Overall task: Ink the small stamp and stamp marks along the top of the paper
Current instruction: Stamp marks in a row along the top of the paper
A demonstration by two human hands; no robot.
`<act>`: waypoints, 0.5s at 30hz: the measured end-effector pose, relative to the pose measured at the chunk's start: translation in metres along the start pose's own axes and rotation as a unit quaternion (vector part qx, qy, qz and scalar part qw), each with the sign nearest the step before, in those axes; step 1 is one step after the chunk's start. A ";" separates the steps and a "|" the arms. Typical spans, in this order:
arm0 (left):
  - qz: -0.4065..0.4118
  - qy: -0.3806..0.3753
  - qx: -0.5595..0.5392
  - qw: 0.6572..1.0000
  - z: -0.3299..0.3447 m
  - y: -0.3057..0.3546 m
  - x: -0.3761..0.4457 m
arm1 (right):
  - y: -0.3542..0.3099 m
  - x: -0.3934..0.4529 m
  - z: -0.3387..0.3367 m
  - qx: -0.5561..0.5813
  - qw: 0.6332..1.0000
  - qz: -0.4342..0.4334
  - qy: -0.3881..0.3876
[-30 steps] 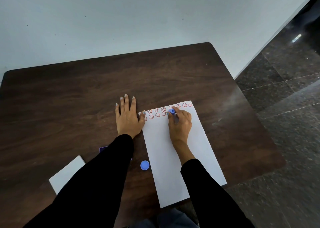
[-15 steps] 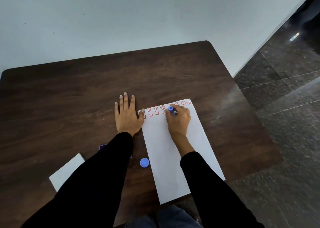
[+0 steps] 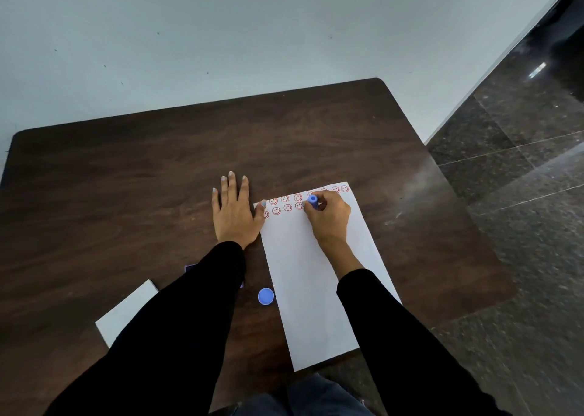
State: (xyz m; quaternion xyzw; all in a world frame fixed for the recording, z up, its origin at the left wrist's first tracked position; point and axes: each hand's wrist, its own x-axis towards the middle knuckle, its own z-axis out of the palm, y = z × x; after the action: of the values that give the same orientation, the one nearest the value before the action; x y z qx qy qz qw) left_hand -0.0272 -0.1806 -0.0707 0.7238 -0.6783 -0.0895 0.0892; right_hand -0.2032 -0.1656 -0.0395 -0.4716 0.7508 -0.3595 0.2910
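Note:
A white sheet of paper lies on the dark wooden table, its top strip carrying two rows of several red smiley marks. My right hand pinches a small blue stamp upright, its base pressed to the paper in the second row, just right of the last mark there. My left hand lies flat on the table, fingers spread, with the thumb tip resting on the paper's top left corner. A round blue cap sits on the table left of the paper.
A white card or pad lies near the table's front left, partly under my left sleeve. A purple object peeks out beside that sleeve. The table's right edge drops to a dark polished floor. A pale wall stands behind.
My right hand has kept the stamp at the second row near the paper's middle. The view has shifted slightly; my left hand has stayed flat.

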 end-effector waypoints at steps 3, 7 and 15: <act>-0.001 0.001 0.003 1.000 0.000 0.000 0.000 | 0.001 0.001 -0.001 0.006 1.000 0.009 0.003; 0.000 0.001 0.002 1.000 0.001 -0.001 0.000 | 0.001 0.001 -0.001 0.002 1.000 0.013 0.001; 0.000 0.004 -0.001 1.000 0.002 -0.001 0.000 | 0.000 0.003 0.002 0.013 0.999 0.030 0.001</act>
State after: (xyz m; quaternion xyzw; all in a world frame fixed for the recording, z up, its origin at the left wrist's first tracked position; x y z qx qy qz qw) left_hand -0.0268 -0.1809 -0.0732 0.7239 -0.6781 -0.0875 0.0923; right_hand -0.2029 -0.1689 -0.0411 -0.4448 0.7603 -0.3608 0.3065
